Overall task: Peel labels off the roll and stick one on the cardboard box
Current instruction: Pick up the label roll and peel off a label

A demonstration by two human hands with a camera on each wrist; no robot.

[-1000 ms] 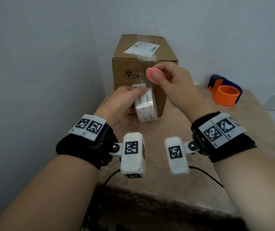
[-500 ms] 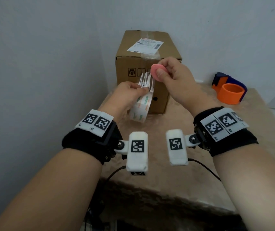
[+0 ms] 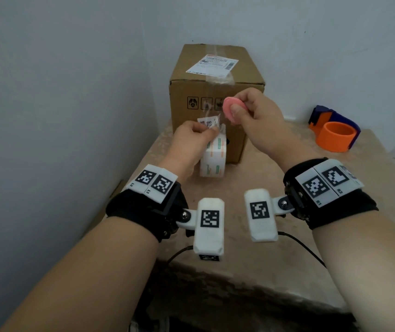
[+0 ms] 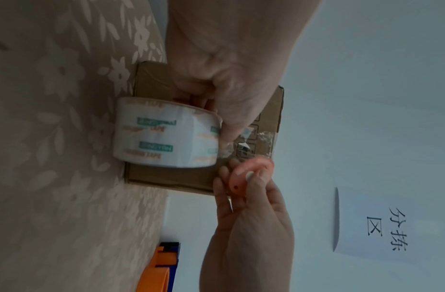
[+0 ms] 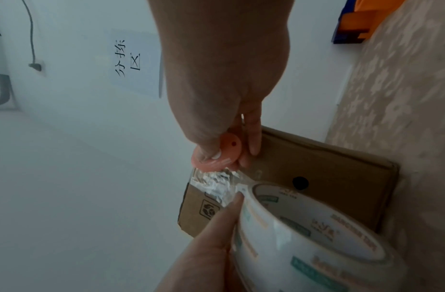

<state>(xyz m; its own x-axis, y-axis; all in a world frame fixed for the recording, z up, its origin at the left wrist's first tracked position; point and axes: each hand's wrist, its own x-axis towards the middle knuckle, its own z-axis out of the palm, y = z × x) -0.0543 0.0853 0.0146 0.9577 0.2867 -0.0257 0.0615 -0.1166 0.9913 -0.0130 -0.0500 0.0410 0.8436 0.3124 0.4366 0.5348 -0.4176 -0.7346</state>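
Note:
The cardboard box (image 3: 215,97) stands at the back of the table with a shipping label on its top. In front of it my left hand (image 3: 206,133) grips the white roll (image 3: 213,161) printed in green and orange, upright just above the table. A crinkled clear strip (image 3: 209,122) lifts off the roll at my left fingertips. My right hand (image 3: 239,113) pinches a small pink disc (image 3: 229,109) just above and right of the roll. In the right wrist view the strip (image 5: 213,181) reaches from the roll (image 5: 303,237) up to the disc (image 5: 221,156).
An orange and blue tape dispenser (image 3: 335,135) sits at the table's back right. The patterned table (image 3: 263,188) stands in a corner, with walls close on the left and behind. A paper sign (image 4: 381,231) hangs on the wall.
My right hand has moved up and right, away from the roll, still pinching the pink disc. The roll has sunk lower in my left hand, and the loose strip has crumpled at its top.

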